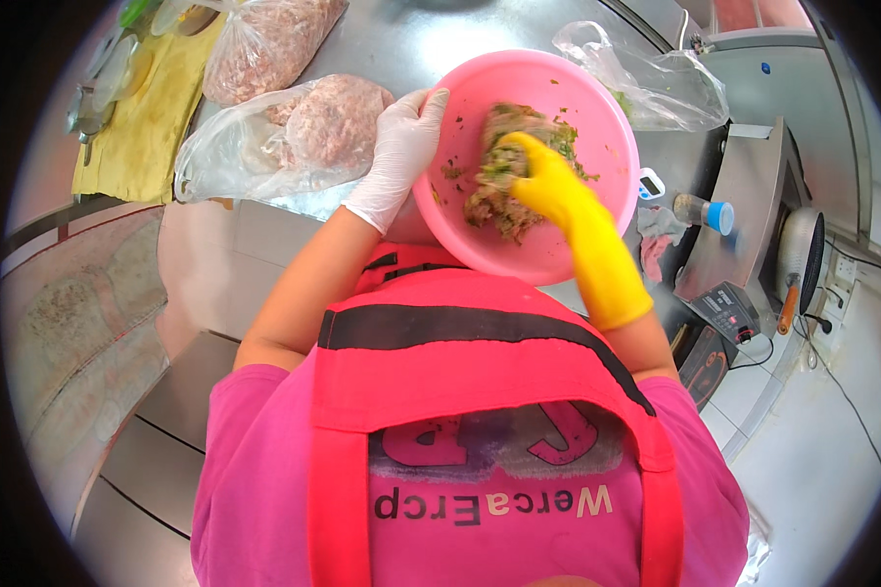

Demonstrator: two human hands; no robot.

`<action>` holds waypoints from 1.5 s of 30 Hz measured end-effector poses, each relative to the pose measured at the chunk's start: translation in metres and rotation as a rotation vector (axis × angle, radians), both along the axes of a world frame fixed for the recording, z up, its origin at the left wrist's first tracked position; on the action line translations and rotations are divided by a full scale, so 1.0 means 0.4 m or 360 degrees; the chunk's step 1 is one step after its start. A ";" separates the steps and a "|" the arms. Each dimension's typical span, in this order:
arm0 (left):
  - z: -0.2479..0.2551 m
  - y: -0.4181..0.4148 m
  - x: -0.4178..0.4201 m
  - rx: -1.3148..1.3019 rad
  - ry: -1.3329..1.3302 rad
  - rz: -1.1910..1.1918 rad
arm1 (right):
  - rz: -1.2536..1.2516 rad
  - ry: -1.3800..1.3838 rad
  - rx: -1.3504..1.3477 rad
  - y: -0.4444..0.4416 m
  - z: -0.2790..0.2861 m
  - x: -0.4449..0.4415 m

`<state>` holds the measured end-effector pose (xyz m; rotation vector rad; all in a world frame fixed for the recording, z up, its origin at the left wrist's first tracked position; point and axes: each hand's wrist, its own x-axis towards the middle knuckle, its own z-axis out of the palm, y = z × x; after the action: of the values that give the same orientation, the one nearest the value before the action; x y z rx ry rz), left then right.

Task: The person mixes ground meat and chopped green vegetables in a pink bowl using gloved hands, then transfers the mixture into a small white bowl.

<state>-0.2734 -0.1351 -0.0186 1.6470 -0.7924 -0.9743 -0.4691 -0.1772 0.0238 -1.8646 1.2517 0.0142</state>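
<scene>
A large pink plastic basin [595, 95] tilts against my red apron at the counter's front edge. In it lies a mass of minced meat mixed with chopped greens [510, 213]. My left hand [407, 143], in a white disposable glove, grips the basin's left rim with the thumb over the edge. My right hand [539, 172], in a long yellow rubber glove, is down in the mixture with its fingers curled; the meat around it is blurred, and its fingertips are partly hidden. Just left of my left hand, a clear plastic bag [227, 158] holds a lump of raw minced meat [334, 121].
Another bag of minced meat [264, 51] lies behind, beside a yellow cloth [139, 139]. An empty-looking plastic bag [653, 81], a digital thermometer [651, 183], a blue-capped jar [705, 213] and rags [657, 235] are at right. A frying pan [800, 257] stands beyond.
</scene>
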 end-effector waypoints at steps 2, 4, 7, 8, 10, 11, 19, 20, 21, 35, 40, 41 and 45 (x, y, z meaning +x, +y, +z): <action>0.008 0.001 -0.001 0.0020 -0.0018 -0.0033 | -0.0012 -0.0271 0.0165 -0.026 0.019 -0.081; 0.006 0.000 -0.002 0.0007 -0.0012 -0.0061 | -0.0045 -0.0233 0.0198 -0.043 0.036 -0.118; -0.014 -0.005 -0.010 -0.0027 0.0025 -0.0070 | 0.0007 0.0325 -0.0093 -0.078 0.003 -0.120; -0.015 -0.008 -0.016 -0.0015 0.0027 -0.0067 | 0.0037 0.0392 -0.0163 -0.074 -0.031 -0.102; -0.017 -0.008 -0.019 -0.0006 0.0003 -0.0037 | 0.0143 0.0366 -0.0352 -0.039 -0.065 -0.047; -0.014 -0.008 -0.020 -0.0016 -0.0014 -0.0016 | 0.0262 0.0424 -0.0363 -0.018 -0.058 -0.014; 0.024 0.000 -0.026 -0.0031 0.0041 0.0019 | 0.0026 -0.0048 -0.0578 0.003 -0.167 0.081; 0.021 -0.002 -0.025 -0.0008 0.0022 0.0003 | -0.0079 -0.0021 -0.0491 -0.013 -0.169 0.081; 0.016 -0.001 -0.020 0.0024 -0.0003 -0.0010 | -0.0289 -0.0230 -0.0213 -0.015 -0.156 0.084; 0.009 -0.015 -0.008 -0.0034 0.0129 -0.0022 | -0.0005 -0.0543 -0.0195 -0.079 -0.035 0.037; -0.015 -0.004 0.016 -0.0042 -0.0058 0.0106 | 0.0314 -0.0865 -0.0079 0.026 -0.038 0.091; -0.006 -0.002 0.015 -0.0023 -0.0041 0.0126 | 0.0476 -0.0763 -0.0069 0.049 -0.026 0.075; 0.013 0.009 0.006 0.0012 0.0067 0.0183 | 0.0868 -0.0213 -0.0488 0.113 -0.034 0.007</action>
<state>-0.2709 -0.1313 -0.0133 1.6548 -0.6591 -0.9288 -0.4665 -0.1322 0.0103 -2.3821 0.6505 -0.0095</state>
